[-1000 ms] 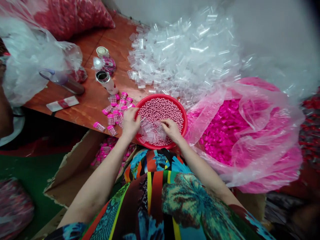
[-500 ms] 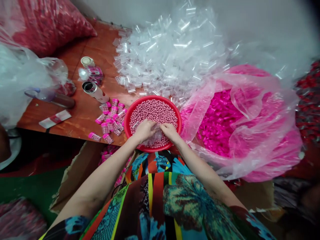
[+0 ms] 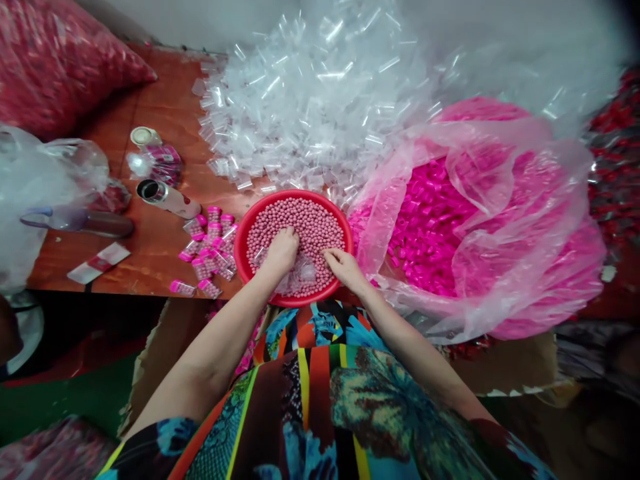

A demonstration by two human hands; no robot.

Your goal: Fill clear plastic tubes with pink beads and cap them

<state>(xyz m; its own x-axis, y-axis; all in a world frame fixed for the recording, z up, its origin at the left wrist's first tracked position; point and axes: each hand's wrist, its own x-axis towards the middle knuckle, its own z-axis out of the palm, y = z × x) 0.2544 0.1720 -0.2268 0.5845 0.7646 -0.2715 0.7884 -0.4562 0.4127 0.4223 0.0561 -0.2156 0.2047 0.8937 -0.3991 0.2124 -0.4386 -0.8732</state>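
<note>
A red bowl (image 3: 246, 235) full of small pink beads (image 3: 313, 223) stands at the near edge of the wooden table (image 3: 150, 257). My left hand (image 3: 283, 250) is curled, knuckles up, and pressed into the beads, closed on a small clear vial. Several empty clear vials (image 3: 304, 272) lie on the beads just below it. My right hand (image 3: 344, 267) rests over the bowl's near right rim, its fingers spread toward those vials and holding nothing I can see.
A big heap of clear vials (image 3: 320, 107) lies behind the bowl. A plastic bag of bright pink caps (image 3: 450, 220) sits to the right. Several filled, capped vials (image 3: 207, 250), a tape roll (image 3: 150, 191), scissors (image 3: 75, 220) and a label strip (image 3: 97, 263) lie to the left. A cardboard box (image 3: 155, 347) stands below the table.
My left hand has gone from the bowl's left rim to its middle and pushed down into the beads. My right hand has drawn back to the near right rim. The view has shifted.
</note>
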